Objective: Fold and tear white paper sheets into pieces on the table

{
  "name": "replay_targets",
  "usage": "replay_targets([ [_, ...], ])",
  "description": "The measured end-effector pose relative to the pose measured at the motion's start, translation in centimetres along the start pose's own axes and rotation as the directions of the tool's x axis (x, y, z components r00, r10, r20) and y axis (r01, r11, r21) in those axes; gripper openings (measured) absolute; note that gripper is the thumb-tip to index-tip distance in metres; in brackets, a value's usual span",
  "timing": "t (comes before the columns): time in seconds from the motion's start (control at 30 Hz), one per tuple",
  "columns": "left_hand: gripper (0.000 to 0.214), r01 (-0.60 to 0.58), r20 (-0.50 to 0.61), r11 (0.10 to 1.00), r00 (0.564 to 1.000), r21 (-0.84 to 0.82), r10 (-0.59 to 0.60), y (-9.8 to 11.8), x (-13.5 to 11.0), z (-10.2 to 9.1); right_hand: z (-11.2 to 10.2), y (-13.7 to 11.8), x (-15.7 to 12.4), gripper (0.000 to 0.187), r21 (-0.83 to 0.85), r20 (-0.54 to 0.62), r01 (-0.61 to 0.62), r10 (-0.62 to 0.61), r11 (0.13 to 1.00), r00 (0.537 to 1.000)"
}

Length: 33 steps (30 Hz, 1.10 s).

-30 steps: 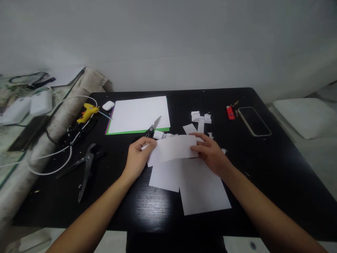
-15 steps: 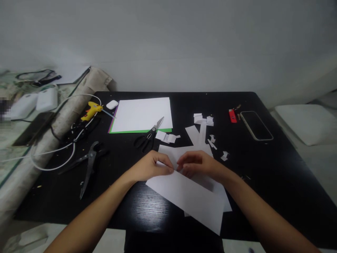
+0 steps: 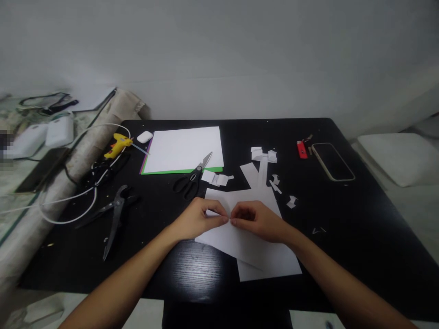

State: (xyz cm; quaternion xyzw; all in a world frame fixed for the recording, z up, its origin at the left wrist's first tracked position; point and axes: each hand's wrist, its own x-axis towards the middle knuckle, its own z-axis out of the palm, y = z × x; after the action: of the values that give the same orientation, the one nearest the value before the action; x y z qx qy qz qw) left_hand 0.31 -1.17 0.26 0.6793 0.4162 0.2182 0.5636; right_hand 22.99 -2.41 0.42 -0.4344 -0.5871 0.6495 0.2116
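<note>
My left hand (image 3: 200,220) and my right hand (image 3: 255,220) meet fingertip to fingertip over a white paper sheet (image 3: 236,240) near the front of the black table (image 3: 343,214). Both hands pinch the top edge of that sheet, thumbs against forefingers. The sheet lies slanted on another white sheet (image 3: 270,267) beneath it. Black-handled scissors (image 3: 192,176) lie just beyond my left hand.
Small paper scraps (image 3: 264,162) lie beyond my right hand. A white stack on green card (image 3: 183,150) sits at the back. A yellow glue gun (image 3: 118,145), pliers (image 3: 115,212) and white cable (image 3: 68,201) are at the left. A red lighter (image 3: 302,149) and phone (image 3: 332,161) are at the right.
My hands brought the sheet down from mid-air and came together at its top edge. In the last half second the sheet settled flatter and its lower corner drew back from the table's front.
</note>
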Motion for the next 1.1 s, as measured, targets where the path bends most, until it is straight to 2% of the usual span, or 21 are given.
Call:
replay_targets([
  [0.2, 0.008, 0.030, -0.111, 0.997, 0.993, -0.064, -0.037, 0.0, 0.2, -2.1, -1.3, 0.0, 0.3, 0.014, -0.008, -0.008, -0.035, 0.035, 0.999, 0.999],
  [0.33, 0.008, 0.053, -0.242, 0.996, 0.968, -0.078, -0.070, -0.2, 0.3, -3.8, -2.8, 0.3, 0.6, 0.016, 0.000, -0.064, -0.028, 0.028, 1.000, 0.998],
  [0.5, 0.008, 0.064, -0.328, 0.996, 0.941, -0.065, -0.082, -0.3, 0.4, -4.8, -4.4, 0.3, 0.6, 0.014, -0.049, -0.133, -0.034, 0.027, 0.998, 0.991],
  [0.73, 0.010, 0.049, -0.423, 0.992, 0.902, -0.114, -0.093, -0.5, 0.4, -4.9, -5.7, 0.1, 0.4, 0.014, 0.151, -0.223, -0.077, 0.110, 0.986, 0.969],
  [0.93, 0.014, 0.053, -0.438, 0.989, 0.892, -0.139, -0.109, -0.5, 0.4, -4.6, -5.1, 0.2, 0.6, 0.017, 0.309, -0.302, 0.028, 0.070, 0.951, 0.951],
  [1.0, 0.015, 0.041, -0.436, 0.991, 0.895, -0.125, -0.092, -0.4, 0.4, -4.6, -4.5, 0.3, 0.7, 0.021, 0.314, -0.328, 0.054, 0.055, 0.948, 0.943],
  [1.07, 0.015, 0.042, -0.373, 0.992, 0.924, -0.119, -0.084, -0.3, 0.4, -4.5, -4.1, 0.4, 0.8, 0.023, 0.262, -0.364, 0.058, 0.043, 0.963, 0.930],
  [1.1, 0.015, 0.056, -0.296, 0.991, 0.951, -0.125, -0.091, -0.3, 0.4, -4.4, -3.9, 0.5, 0.8, 0.024, 0.236, -0.376, 0.057, 0.037, 0.970, 0.926],
])
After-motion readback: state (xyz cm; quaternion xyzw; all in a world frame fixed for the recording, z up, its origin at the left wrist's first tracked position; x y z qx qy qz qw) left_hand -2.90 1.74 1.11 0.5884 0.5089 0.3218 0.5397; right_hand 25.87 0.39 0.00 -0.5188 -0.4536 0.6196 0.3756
